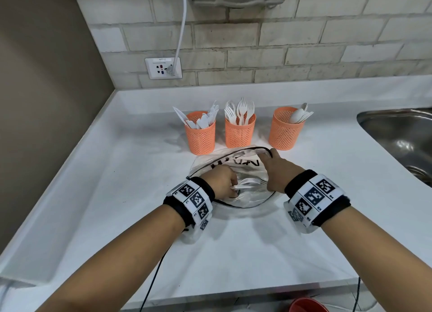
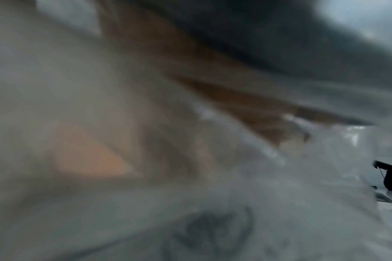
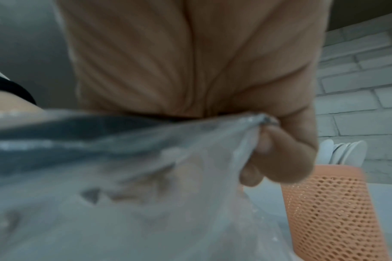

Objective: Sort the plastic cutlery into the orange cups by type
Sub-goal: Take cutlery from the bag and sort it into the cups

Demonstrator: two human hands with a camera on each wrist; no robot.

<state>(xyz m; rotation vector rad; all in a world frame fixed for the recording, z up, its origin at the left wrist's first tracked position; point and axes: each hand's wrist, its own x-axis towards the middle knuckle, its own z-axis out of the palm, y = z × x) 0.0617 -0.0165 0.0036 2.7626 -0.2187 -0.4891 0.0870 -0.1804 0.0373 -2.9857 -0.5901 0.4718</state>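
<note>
Counter (image 1: 117, 171), then bag (image 1: 233, 162) lying before three cups (image 1: 239, 132) (knives, forks, spoons). My right hand (image 1: 277, 171) pinches the bag's rim open; my left hand (image 1: 222, 181) grasps white cutlery (image 1: 245, 183) inside. Mid-retrieval, I judge; next: lift out, identify type, drop in the matching cup.

Head view bright, evenly lit, edges bowed; left wrist view smeared with blur; right wrist close-up soft.
</note>
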